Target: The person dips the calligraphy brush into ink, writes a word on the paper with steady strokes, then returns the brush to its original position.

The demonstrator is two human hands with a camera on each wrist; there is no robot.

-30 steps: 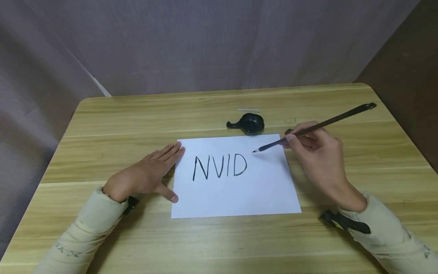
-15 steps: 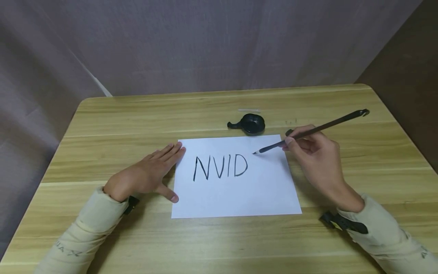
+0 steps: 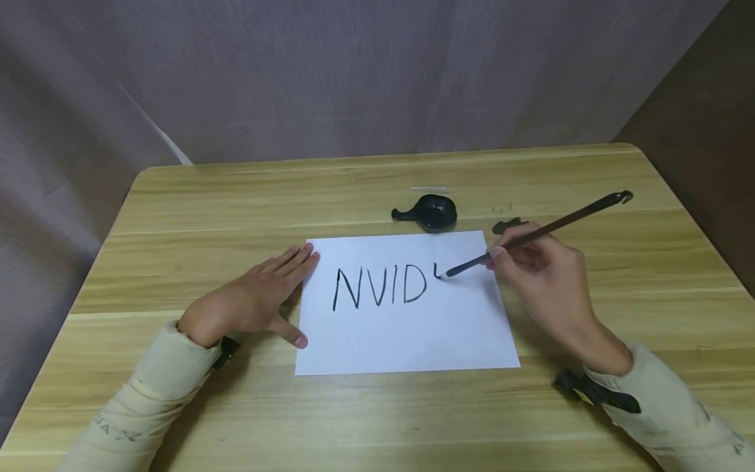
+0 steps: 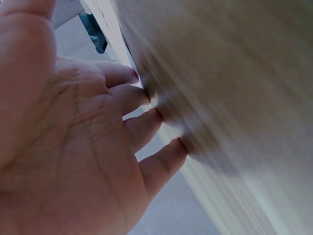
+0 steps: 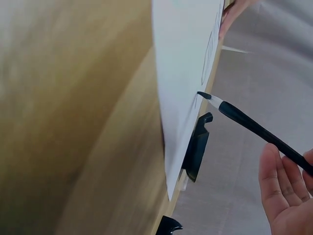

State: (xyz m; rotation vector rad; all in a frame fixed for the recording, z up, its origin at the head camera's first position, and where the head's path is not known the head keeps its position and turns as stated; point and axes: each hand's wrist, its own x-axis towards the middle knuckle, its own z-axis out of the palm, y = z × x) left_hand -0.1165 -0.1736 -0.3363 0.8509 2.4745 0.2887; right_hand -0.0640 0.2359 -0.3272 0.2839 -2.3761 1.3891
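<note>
A white sheet of paper (image 3: 407, 341) lies on the wooden table, with the black letters NVID and a short hooked stroke to their right. My right hand (image 3: 545, 278) pinches a dark writing brush (image 3: 554, 225) near its lower part, its handle slanting up to the right. In the right wrist view the brush's black tip (image 5: 204, 95) touches the paper. My left hand (image 3: 253, 298) rests with straight, spread fingers at the sheet's left edge, fingertips and thumb on it. The left wrist view shows its palm (image 4: 73, 132) side-on, holding nothing.
Just behind the paper stands a small black dish (image 3: 435, 213) with a short handle pointing left. A thin clear stick (image 3: 429, 189) lies behind it. Beyond the right hand sits a small black object (image 3: 506, 226), partly hidden. A grey curtain (image 3: 377, 78) hangs behind the table (image 3: 206, 196).
The brush tip has come down a little on the paper, leaving a new short hooked black stroke right of the D. My right hand has shifted slightly toward me; the left hand stays put.
</note>
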